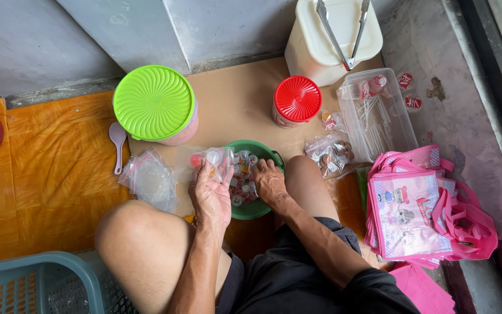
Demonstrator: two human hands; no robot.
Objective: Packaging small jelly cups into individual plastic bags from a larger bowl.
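Setting: On the floor, a seated person works over a green bowl (258, 208) of small jelly cups, knees drawn up on either side.
Left hand: The left hand (211, 195) holds a small clear bag (207, 160) at the bowl's left rim, fingers curled and clamped on the plastic; a few cups show inside the bag.
Right hand: The right hand (269, 181) is down in the bowl, fingers bent together among the cups; whether they grip one cannot be told.
Doing it well: Judging by the pose, the bag's mouth should stay open and close over the bowl, so a dropped cup falls back in rather than on the floor.
Count, tubs: One tub with a green lid (154, 102) at far left; one jar with a red lid (297, 99) beyond the bowl; one white container (315, 49) at the far edge with one pair of metal tongs (341, 29) on top.
Count, other: One pale spoon (117, 139); one clear box (379, 116) at right; one stack of pink bags (419, 209) at near right, too overlapped to count; one loose pile of empty clear bags (149, 177) at left; one blue basket (36, 285) at near left.
Cups: Too many and too crowded to count.
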